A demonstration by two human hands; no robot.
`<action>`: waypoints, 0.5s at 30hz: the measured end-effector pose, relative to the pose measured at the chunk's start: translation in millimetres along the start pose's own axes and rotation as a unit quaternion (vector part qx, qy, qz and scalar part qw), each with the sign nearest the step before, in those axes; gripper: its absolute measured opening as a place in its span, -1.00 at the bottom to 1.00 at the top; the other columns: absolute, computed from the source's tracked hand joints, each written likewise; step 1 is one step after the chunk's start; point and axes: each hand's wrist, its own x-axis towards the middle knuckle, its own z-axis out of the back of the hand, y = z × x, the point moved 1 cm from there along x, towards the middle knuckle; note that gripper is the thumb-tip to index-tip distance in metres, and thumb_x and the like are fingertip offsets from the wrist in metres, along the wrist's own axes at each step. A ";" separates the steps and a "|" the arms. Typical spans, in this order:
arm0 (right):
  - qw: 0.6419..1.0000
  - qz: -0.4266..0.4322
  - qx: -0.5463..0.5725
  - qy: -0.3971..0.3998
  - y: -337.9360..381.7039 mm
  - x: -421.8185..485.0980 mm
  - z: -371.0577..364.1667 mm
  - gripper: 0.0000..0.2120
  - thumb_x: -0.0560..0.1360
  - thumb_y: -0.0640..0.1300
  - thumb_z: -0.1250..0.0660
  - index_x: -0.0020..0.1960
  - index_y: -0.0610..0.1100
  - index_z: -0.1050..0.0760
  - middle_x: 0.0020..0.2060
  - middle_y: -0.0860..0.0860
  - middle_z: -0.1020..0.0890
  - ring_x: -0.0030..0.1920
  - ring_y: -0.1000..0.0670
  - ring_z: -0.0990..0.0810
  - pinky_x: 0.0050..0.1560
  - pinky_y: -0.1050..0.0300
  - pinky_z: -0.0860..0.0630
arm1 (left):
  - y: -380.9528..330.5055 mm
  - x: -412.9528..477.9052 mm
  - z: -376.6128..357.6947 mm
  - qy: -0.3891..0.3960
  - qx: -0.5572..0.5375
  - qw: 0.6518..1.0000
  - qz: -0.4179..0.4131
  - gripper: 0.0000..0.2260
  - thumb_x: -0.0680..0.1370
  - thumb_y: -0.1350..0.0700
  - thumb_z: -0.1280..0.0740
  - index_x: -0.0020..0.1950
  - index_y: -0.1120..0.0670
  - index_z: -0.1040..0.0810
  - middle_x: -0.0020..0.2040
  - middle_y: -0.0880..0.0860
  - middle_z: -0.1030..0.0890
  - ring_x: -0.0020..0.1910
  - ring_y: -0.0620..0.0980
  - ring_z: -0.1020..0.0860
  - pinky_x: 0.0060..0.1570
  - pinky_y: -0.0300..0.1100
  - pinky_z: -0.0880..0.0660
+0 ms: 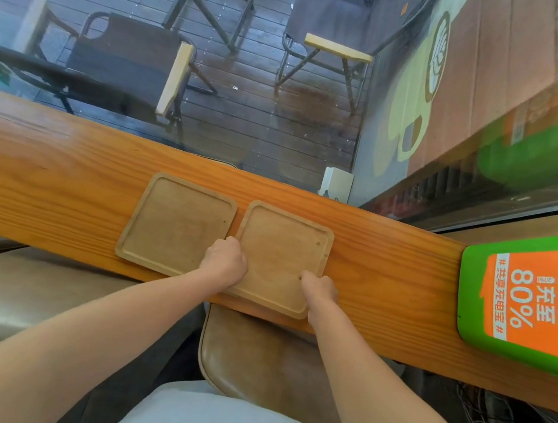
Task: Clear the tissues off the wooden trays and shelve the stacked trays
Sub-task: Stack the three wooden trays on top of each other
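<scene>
Two square wooden trays lie side by side on an orange wooden counter (50, 180). The left tray (173, 224) is bare inside and nothing touches most of it. The right tray (284, 246) is also bare, and its near edge hangs slightly past the counter's front. My left hand (226, 261) is curled over the right tray's left rim, at the seam between the trays. My right hand (319, 289) grips the right tray's near right corner, thumb on top. No tissue shows anywhere in view.
A green and orange power-bank station (523, 299) stands on the counter at the right. A brown padded stool (255, 357) sits below the counter in front of me. A white box (335, 183) sits behind the counter by the window; folding chairs (125, 57) stand outside.
</scene>
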 end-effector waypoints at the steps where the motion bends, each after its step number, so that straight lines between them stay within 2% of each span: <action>1: 1.000 -0.005 0.018 0.010 -0.3 0.1 -0.1 -0.43 0.58 0.00 -0.24 0.53 -0.19 -0.27 0.49 -0.13 -0.33 0.40 -0.22 -0.39 0.32 -0.11 -0.41 | -0.1 -0.2 -0.9 0.001 -0.022 1.000 0.012 -0.78 0.61 0.07 -0.19 0.07 0.21 -0.49 -0.02 0.17 -0.55 -0.10 0.15 -0.56 -0.16 -0.05 -0.53; 3: 0.998 -0.016 0.053 0.032 -0.4 2.3 1.8 -0.37 0.57 0.04 -0.27 0.55 -0.19 -0.24 0.53 -0.11 -0.30 0.44 -0.22 -0.36 0.39 -0.13 -0.37 | 0.3 2.4 -1.9 0.005 -0.074 0.997 0.037 -0.75 0.59 0.02 -0.21 -0.04 0.21 -0.52 -0.07 0.17 -0.58 -0.16 0.13 -0.57 -0.14 -0.04 -0.59; 4: 0.997 -0.021 0.070 0.038 -0.3 3.6 4.1 -0.35 0.56 0.06 -0.28 0.56 -0.18 -0.23 0.54 -0.10 -0.28 0.47 -0.21 -0.34 0.42 -0.13 -0.35 | 0.8 4.2 -2.0 0.010 -0.101 0.994 0.052 -0.70 0.59 -0.02 -0.21 -0.02 0.22 -0.53 -0.08 0.15 -0.58 -0.18 0.11 -0.57 -0.15 -0.06 -0.58; 6: 0.994 -0.025 0.091 0.049 -0.5 9.4 8.7 -0.29 0.55 0.14 -0.29 0.58 -0.18 -0.21 0.57 -0.11 -0.25 0.52 -0.21 -0.28 0.48 -0.17 -0.29 | 0.4 7.8 -1.8 0.022 -0.150 0.985 0.086 -0.56 0.60 -0.11 -0.19 0.15 0.27 -0.53 -0.03 0.14 -0.57 -0.13 0.09 -0.54 -0.13 -0.09 -0.50; 8: 0.995 -0.023 0.082 0.050 0.1 17.3 11.8 -0.26 0.59 0.22 -0.21 0.60 -0.19 -0.15 0.59 -0.12 -0.20 0.56 -0.20 -0.20 0.52 -0.20 -0.21 | -1.8 9.4 -2.0 0.035 -0.185 0.975 0.121 -0.42 0.62 -0.19 -0.12 0.33 0.29 -0.46 0.17 0.23 -0.54 0.03 0.16 -0.52 0.02 -0.05 -0.48; 10: 0.998 -0.025 0.053 0.031 1.0 21.8 15.5 -0.25 0.63 0.26 -0.05 0.62 -0.21 -0.02 0.61 -0.12 -0.15 0.58 -0.20 -0.15 0.54 -0.19 -0.18 | -3.6 9.2 -4.8 0.055 -0.198 0.969 0.139 -0.33 0.63 -0.24 -0.01 0.43 0.30 -0.37 0.36 0.28 -0.45 0.27 0.24 -0.45 0.27 0.07 -0.42; 12: 0.998 -0.035 0.052 0.019 2.2 24.5 18.9 -0.24 0.64 0.27 0.02 0.63 -0.19 0.11 0.60 -0.12 -0.16 0.56 -0.22 -0.20 0.51 -0.15 -0.23 | -4.1 9.2 -10.4 0.081 -0.229 0.959 0.146 -0.34 0.64 -0.23 0.05 0.52 0.26 -0.25 0.46 0.27 -0.35 0.41 0.24 -0.35 0.38 0.14 -0.32; 15: 0.995 -0.046 0.078 0.042 -0.8 26.4 21.6 -0.27 0.64 0.25 -0.02 0.63 -0.16 0.01 0.56 -0.13 -0.28 0.50 -0.23 -0.31 0.48 -0.17 -0.31 | -0.2 9.5 -14.5 0.109 -0.320 0.932 0.131 -0.39 0.66 -0.19 0.01 0.58 0.18 -0.12 0.52 0.20 -0.27 0.47 0.20 -0.27 0.43 0.15 -0.26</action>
